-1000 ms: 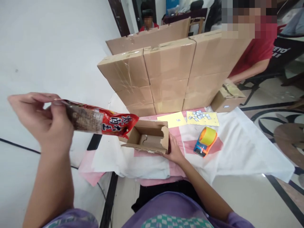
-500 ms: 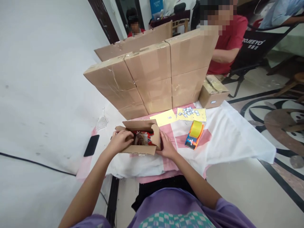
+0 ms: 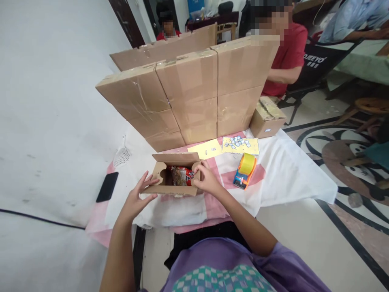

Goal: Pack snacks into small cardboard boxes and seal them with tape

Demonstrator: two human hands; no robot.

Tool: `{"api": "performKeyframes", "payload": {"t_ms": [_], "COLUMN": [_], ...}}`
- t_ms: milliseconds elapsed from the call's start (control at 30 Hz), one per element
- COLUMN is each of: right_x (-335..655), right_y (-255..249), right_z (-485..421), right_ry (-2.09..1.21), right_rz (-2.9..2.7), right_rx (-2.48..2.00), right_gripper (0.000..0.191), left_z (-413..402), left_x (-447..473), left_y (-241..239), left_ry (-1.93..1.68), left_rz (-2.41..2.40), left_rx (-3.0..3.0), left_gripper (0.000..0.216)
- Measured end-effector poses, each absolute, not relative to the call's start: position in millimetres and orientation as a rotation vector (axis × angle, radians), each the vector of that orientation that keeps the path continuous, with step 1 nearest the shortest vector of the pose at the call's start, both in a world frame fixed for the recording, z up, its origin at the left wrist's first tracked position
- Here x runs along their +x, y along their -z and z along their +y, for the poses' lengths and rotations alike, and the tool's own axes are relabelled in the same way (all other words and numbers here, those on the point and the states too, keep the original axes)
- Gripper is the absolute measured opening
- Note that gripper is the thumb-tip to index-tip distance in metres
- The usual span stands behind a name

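Note:
An open cardboard box (image 3: 179, 190) sits on the cloth in front of me with its flaps up. Inside lies a red food packet (image 3: 182, 176) with printing on it. At the box's left end, my left hand (image 3: 139, 198) has its fingers spread, close to the left flap (image 3: 158, 172). My right hand (image 3: 209, 178) closes thumb and fingers on the small right flap (image 3: 196, 171). To the right of the box lies a tape dispenser (image 3: 244, 171) with a yellow roll, touched by neither hand.
Tall taped cardboard panels (image 3: 194, 89) stand behind the box. A small closed carton (image 3: 267, 117) is at the back right, near yellow sheets (image 3: 209, 149) with small labels. A phone (image 3: 107, 187) and a white perforated holder (image 3: 122, 157) lie left. A person in red (image 3: 291, 52) sits behind.
My left hand has come out of the box's left end and its fingers have spread. My right hand has moved from the box's outer right side up onto the right flap.

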State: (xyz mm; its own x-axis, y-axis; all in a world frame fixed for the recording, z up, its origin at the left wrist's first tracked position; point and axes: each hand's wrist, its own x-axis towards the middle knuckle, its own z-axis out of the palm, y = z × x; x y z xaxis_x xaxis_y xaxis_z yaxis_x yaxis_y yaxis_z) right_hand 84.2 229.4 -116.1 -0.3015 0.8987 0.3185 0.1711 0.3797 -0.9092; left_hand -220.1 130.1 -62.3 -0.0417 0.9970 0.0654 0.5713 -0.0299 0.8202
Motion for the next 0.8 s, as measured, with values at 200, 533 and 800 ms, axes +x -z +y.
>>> {"api": "performKeyframes", "payload": {"t_ms": [200, 533, 800], "right_x": [76.7, 173.1, 251.9], "right_y": [105.8, 120.7, 163.3], "right_z": [237.7, 208.5, 243.6], "right_ry": [-0.963, -0.167, -0.859], "right_rz": [-1.564, -1.469, -0.934], "right_rx": [-0.770, -1.089, -1.374], "right_gripper": [0.037, 0.034, 0.056], "left_z": [152.9, 157.9, 166.2], "left_x": [-208.9, -166.7, -151.8], "left_y": [76.9, 98.1, 97.4], "left_ry": [-1.067, -0.578, -0.333], "left_rz": [2.160, 1.738, 1.905], "left_rx": [1.627, 2.652, 2.514], "left_gripper": [0.089, 0.069, 0.081]}}
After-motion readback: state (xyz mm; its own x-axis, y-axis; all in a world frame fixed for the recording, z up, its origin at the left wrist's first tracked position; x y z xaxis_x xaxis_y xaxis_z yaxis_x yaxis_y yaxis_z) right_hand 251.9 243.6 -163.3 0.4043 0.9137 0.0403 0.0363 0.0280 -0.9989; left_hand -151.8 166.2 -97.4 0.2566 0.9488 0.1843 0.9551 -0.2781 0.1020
